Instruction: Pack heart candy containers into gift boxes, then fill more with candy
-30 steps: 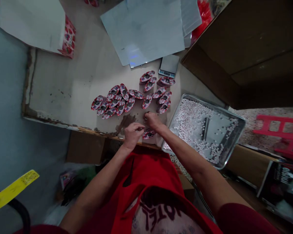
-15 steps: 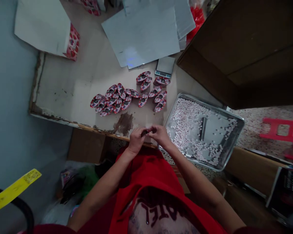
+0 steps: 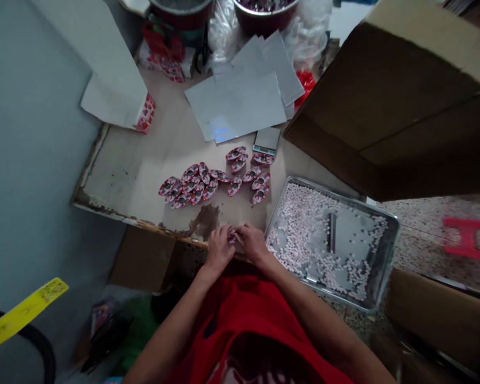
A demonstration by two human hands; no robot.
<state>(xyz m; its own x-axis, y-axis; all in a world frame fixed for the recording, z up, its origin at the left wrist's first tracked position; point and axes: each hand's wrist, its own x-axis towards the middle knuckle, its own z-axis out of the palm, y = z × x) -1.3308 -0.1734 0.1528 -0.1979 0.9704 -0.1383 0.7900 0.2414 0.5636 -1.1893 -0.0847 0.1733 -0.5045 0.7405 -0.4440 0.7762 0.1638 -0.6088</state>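
My left hand (image 3: 218, 248) and my right hand (image 3: 253, 242) meet at the near edge of the worn table (image 3: 120, 170), fingers curled together round one small red-and-pink boat-shaped box (image 3: 233, 237). Just beyond them lies a cluster of several matching boat-shaped boxes (image 3: 192, 184), with more to its right (image 3: 252, 173). To the right of my right hand sits a metal tray (image 3: 384, 250) full of small white-pink pellets (image 3: 300, 229), with a dark scoop (image 3: 333, 232) lying in it.
A small digital scale (image 3: 266, 140) and grey sheets (image 3: 240, 98) lie farther back. A large brown carton (image 3: 392, 101) stands at the right, a white printed box (image 3: 116, 90) at the back left, bowls at the far edge, and a red stool (image 3: 470, 237) on the floor.
My hands pulled back from the table top toward its near edge and came together on one small box. The camera tilted up, showing more of the far side.
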